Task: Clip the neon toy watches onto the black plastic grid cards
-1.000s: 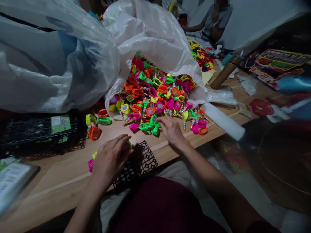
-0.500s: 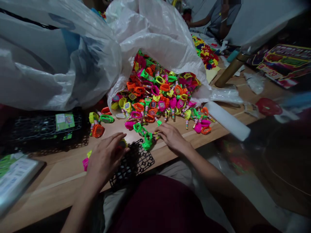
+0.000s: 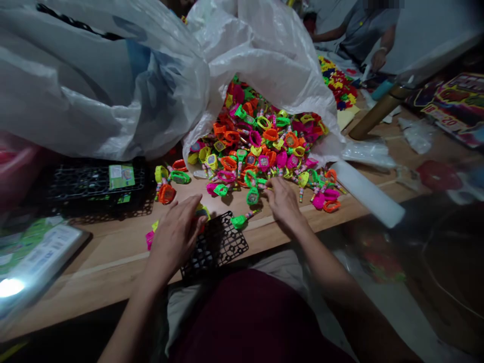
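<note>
Several bright plastic toy watches with candy-filled tubes spill in a heap [image 3: 260,136] from a white plastic sack [image 3: 264,60]. My right hand [image 3: 285,204] pinches green toy watches [image 3: 252,191] by their tube end, at the heap's front edge. Just in front of it, a single green toy watch [image 3: 240,221] lies beside a black plastic grid [image 3: 223,244]. My left hand [image 3: 176,229] curves around a yellow toy watch [image 3: 203,212], with something orange partly hidden beneath the fingers. Pink and yellow pieces [image 3: 150,238] show at the left hand's outer side.
Stacked black grids [image 3: 94,181] and a green-and-white pack [image 3: 49,252] lie at left. A large plastic bag [image 3: 94,85] stands behind them. At right are a white roll [image 3: 370,194], a brown tube [image 3: 374,113] and printed cards [image 3: 457,106]. Another person [image 3: 363,30] sits at the back.
My right hand has lifted green watches away from the grid toward the heap, leaving one green watch by the grid. My left hand stays nearly in place; the view has shifted slightly.
</note>
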Demonstrator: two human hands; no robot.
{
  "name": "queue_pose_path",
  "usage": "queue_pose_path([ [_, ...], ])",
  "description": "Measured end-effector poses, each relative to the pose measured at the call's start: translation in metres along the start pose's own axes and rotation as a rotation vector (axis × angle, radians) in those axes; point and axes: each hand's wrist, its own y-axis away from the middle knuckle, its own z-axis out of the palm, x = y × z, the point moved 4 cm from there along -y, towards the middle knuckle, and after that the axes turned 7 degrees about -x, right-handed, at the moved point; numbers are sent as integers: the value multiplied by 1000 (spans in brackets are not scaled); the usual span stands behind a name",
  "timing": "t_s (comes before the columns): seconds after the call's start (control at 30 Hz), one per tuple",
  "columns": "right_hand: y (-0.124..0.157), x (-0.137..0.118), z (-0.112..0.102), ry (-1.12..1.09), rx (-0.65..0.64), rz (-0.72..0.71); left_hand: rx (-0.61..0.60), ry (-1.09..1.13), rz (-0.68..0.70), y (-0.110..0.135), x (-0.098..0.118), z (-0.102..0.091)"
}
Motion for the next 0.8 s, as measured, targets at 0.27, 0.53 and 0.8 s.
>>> queue_pose_path([
  [0.27, 8, 6, -16, 89, 37, -28, 7, -49, 19, -1, -1, 6],
  [0.53, -7, -15, 1, 231, -239, -299, 35, -55, 51, 0, 2, 4],
  [0.8, 10, 0, -3, 115, -438, -555, 4, -49, 7, -1, -1, 6],
])
